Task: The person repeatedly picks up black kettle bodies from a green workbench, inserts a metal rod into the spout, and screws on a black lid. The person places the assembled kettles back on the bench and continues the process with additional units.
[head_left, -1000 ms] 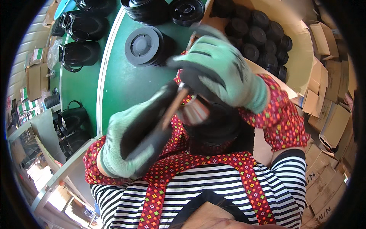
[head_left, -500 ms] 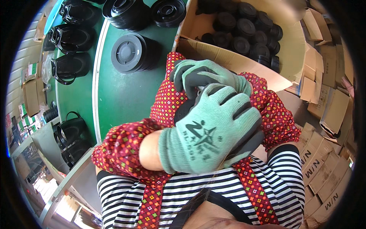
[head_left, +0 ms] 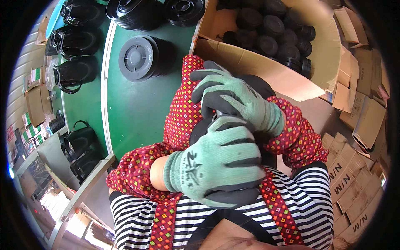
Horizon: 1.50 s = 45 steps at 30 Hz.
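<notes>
Both my hands, in pale green knit gloves with dark grey palms, are close together over my lap. My left hand (head_left: 218, 164), in front, is closed, its fingers bent over and its palm turned down. Just beyond it, my right hand (head_left: 239, 98) curls its fingers around a black part (head_left: 199, 132). That part is mostly hidden beneath the gloves; its rounded dark edge shows left of my left hand, with a small shiny bit between the hands. A dark rounded surface (head_left: 259, 86) also shows behind my right wrist. Whether it belongs to the same piece I cannot tell.
On the green table (head_left: 137, 108) stand a stack of black discs (head_left: 136, 58), more stacked black rings (head_left: 129, 12) and several black jugs (head_left: 79, 43). An open cardboard box (head_left: 262, 68) at the far right holds many black round parts (head_left: 273, 27). Flattened cartons (head_left: 350, 183) lie at right.
My left hand has drawn down and back toward my body, turning slightly. My right hand has shifted a little nearer, so the hands overlap less. The view has tilted slightly.
</notes>
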Each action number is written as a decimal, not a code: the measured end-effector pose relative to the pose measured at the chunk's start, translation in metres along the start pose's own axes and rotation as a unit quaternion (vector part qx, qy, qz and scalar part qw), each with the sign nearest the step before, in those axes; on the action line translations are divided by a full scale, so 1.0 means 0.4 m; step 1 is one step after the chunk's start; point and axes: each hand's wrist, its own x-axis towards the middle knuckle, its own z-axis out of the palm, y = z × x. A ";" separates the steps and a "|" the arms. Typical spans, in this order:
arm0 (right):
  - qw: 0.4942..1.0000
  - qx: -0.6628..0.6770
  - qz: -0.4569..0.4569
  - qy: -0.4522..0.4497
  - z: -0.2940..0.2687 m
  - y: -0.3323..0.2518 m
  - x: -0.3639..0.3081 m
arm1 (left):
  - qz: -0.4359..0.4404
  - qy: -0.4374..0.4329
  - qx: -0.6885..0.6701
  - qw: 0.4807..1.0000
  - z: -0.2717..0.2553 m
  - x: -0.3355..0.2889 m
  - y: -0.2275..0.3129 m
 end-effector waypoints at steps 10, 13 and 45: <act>0.960 -0.278 -0.008 0.041 -0.065 -0.085 -0.049 | 0.055 0.091 -0.267 0.958 -0.043 -0.074 -0.089; 0.932 -0.344 0.085 -0.080 -0.124 -0.172 -0.026 | 0.008 0.101 -0.420 0.902 -0.108 -0.124 -0.118; 0.867 -0.488 0.103 -0.020 -0.047 -0.369 -0.005 | -0.120 -0.030 0.235 0.964 -0.159 -0.043 -0.190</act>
